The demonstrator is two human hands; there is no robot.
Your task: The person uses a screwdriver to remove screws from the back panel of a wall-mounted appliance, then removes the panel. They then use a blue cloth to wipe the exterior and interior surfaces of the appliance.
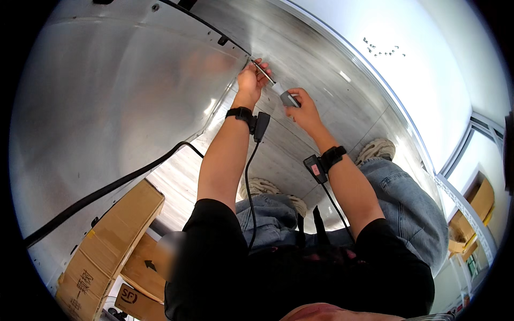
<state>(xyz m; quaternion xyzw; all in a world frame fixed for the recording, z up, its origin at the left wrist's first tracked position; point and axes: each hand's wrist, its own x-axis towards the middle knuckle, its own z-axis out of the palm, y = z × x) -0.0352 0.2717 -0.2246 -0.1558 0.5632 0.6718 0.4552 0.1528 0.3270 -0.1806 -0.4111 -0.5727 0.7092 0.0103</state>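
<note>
Up against the metal panel (123, 96), the screwdriver (276, 85) sits between both hands: right hand (305, 109) wrapped around its grey handle, left hand (251, 80) pinching the shaft near the tip. Black cable (107, 190) and cardboard boxes (112, 241) sit lower left.

Silver-grey metal panel (123, 91), grey-handled screwdriver (278, 90), black wristbands (241, 113), blue jeans (407, 198), brown cardboard boxes (115, 235)

One head-worn fisheye looks down from close above the person's raised forearms toward the metal panel (123, 101).
</note>
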